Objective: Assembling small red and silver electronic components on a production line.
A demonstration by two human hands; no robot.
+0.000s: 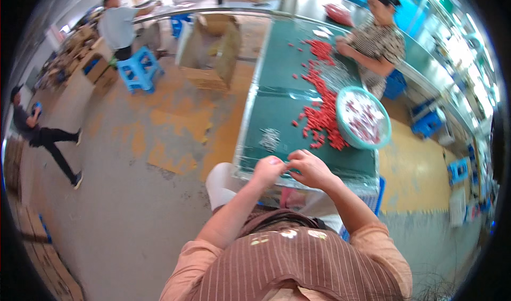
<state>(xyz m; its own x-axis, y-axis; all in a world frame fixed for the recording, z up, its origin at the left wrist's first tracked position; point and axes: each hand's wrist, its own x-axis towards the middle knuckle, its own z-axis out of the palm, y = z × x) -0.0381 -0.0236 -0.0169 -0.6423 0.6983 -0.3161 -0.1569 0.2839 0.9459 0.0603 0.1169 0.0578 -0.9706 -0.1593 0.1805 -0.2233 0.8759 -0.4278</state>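
Over the near edge of the green-topped table (277,109), my left hand (268,171) and my right hand (311,170) meet fingertip to fingertip. Both are closed in a pinch, and whatever they hold is too small or hidden to make out. Just beyond my left hand lies a small heap of thin silvery pieces (269,139). A long spread of small red pieces (321,114) runs up the table beyond my right hand. Right of it stands a round turquoise basin (387,125) holding many white and red pieces.
Across the table a co-worker (380,34) bends over more red pieces, near clear plastic bags (336,76) and a red bag (338,14). An open cardboard box (210,53) and a blue stool (139,71) stand on the floor at the left. Two other people are farther off there.
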